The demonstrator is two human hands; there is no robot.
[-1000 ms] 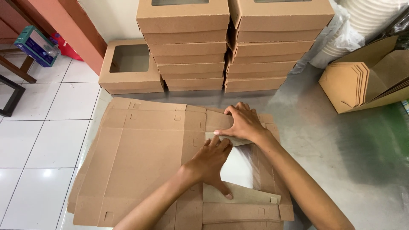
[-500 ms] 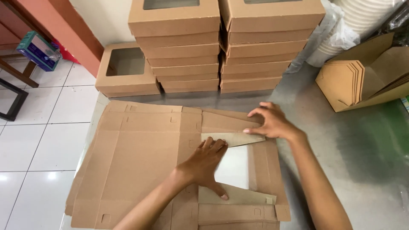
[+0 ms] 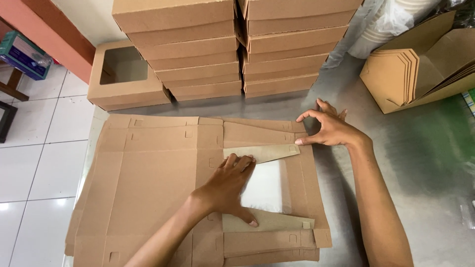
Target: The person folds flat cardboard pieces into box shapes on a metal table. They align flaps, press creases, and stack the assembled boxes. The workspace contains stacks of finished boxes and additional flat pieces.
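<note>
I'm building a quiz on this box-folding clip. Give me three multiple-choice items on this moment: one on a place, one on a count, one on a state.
1. Where does the left hand rest?
A. on the flat cardboard blank, beside its clear window
B. on the box stacks
C. off the table

2. How many stacks of folded boxes stand behind the blank?
A. one
B. two
C. four

3. How is the right hand?
A. flat, palm up
B. fist in the air
C. fingertips at the blank's far right corner

Answers: 1 A, palm lies on the blank; 2 B, two stacks side by side; 3 C, fingers curl at that corner.
</note>
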